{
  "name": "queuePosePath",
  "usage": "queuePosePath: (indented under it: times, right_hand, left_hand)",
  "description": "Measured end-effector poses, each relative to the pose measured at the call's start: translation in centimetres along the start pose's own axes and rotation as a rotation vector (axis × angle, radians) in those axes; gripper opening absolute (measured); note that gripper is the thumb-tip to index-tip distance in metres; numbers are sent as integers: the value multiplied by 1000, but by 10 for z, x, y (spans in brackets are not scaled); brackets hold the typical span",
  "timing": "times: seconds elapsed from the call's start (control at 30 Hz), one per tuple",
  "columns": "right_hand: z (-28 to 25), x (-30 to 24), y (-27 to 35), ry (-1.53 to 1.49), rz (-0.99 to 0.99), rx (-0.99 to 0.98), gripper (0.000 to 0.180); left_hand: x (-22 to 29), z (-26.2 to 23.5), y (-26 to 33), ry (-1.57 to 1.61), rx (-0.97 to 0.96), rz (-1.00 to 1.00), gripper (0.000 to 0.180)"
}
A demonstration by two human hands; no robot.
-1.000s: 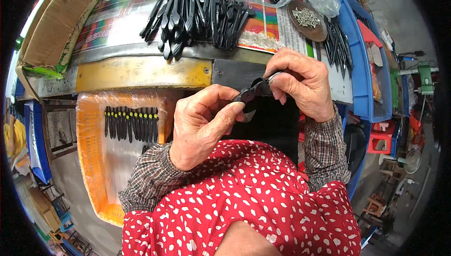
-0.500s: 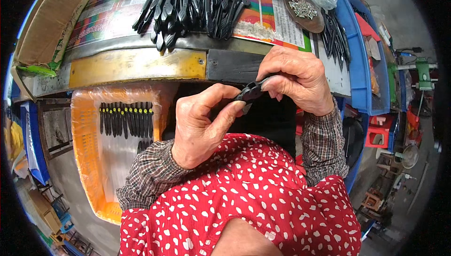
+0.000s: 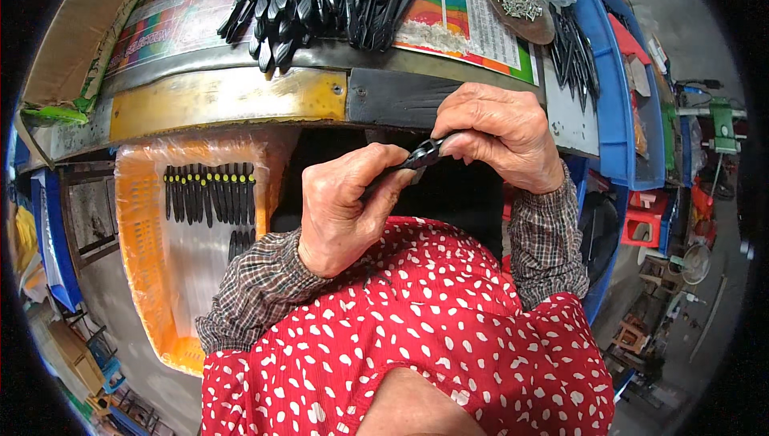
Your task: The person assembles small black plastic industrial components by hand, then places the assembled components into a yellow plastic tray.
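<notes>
Between my two hands, in front of the table edge, is a small black plastic part (image 3: 424, 152) with a slot or opening in its middle. My left hand (image 3: 340, 208) pinches its left end between thumb and fingers. My right hand (image 3: 501, 136) grips the right end, thumb pressed against the bent fingers. The fingertips cover both ends, so its full shape and exact kind are hidden. On the table beyond my hands lies a pile of long black plastic handles (image 3: 308, 4).
At left stands an orange basket (image 3: 144, 300) lined with clear plastic, holding rows of black pieces (image 3: 210, 192), several with yellow-green dots. A round dish (image 3: 535, 29) carries small metal pins (image 3: 517, 2). Right of it are slim black parts (image 3: 573, 60) and a blue crate (image 3: 617, 136). Cardboard (image 3: 72, 44) stands far left.
The black part is turned slightly, and my left fingers have closed further over its left end. My right hand keeps its pinch. The whole view has shifted a little.
</notes>
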State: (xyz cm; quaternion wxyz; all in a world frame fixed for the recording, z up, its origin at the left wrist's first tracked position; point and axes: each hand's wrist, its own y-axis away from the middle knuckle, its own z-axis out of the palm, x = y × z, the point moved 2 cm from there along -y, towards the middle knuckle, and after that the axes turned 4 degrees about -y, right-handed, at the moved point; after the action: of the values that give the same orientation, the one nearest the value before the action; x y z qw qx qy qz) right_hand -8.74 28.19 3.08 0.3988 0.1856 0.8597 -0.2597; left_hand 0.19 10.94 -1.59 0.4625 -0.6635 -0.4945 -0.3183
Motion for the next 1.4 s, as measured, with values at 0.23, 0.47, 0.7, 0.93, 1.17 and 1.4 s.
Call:
queuePosePath:
  times: [0.23, 0.47, 0.7, 0.93, 1.17, 1.4]
  right_hand:
    - [3, -2, 6, 29, 16, 70, 18]
    - [8, 0, 15, -70, 64, 163, 21]
    - [13, -6, 17, 33, 0, 186, 19]
    - [18, -6, 19, -186, 229, 233, 19]
    - [33, -9, 19, -467, 495, 363, 14]
    - [41, -1, 31, -564, 662, 388, 12]
  left_hand:
    - [-1, 4, 2, 16, 1, -15, 8]
    - [2, 3, 2, 15, 39, 50, 12]
    - [10, 0, 1, -86, 37, 172, 21]
    - [4, 0, 1, -23, 43, 112, 18]
    - [-4, 9, 6, 760, -202, -490, 12]
    - [-11, 25, 14, 1080, -280, -717, 12]
